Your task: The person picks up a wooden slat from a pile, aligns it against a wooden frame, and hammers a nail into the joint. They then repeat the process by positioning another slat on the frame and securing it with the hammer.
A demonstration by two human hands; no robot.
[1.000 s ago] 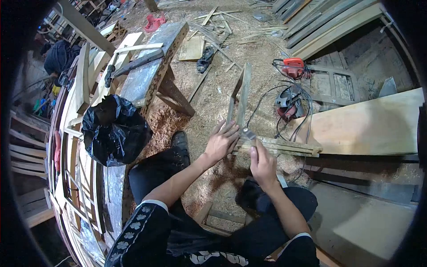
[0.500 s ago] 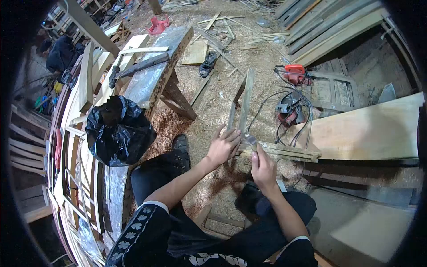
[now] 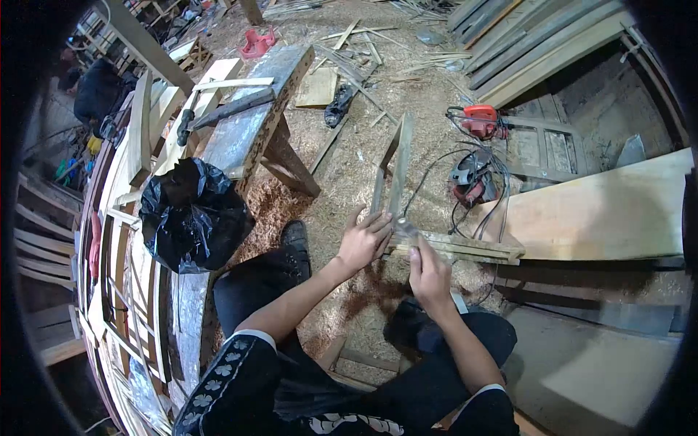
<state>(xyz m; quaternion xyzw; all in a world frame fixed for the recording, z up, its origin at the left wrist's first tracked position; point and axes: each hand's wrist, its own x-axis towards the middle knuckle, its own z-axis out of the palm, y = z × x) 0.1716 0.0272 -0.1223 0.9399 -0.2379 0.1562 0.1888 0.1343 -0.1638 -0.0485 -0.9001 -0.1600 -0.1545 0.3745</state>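
Observation:
My right hand [image 3: 432, 280] is closed around the short handle of a hammer, its thumb along the grip. The hammer head [image 3: 405, 227], slightly smeared, is right at the corner of a narrow wooden frame [image 3: 398, 171]. My left hand [image 3: 365, 243] wraps over that same corner, with its fingers beside the hammer head. Whatever lies under those fingertips is hidden. One leg of the frame, a set of wooden strips [image 3: 458, 247], runs off to the right below the hammer; the other part points away from me.
To the left, a black plastic bag [image 3: 195, 214] lies by a wooden bench [image 3: 243, 120]. A circular saw [image 3: 474, 178], cables and a red power tool [image 3: 481, 120] are on the right, near a wide board [image 3: 603, 211]. A person [image 3: 102, 94] bends at far left.
The hammer head has shifted slightly left and tilted at the frame's corner. My left hand stays in place. The person at far left has moved a little.

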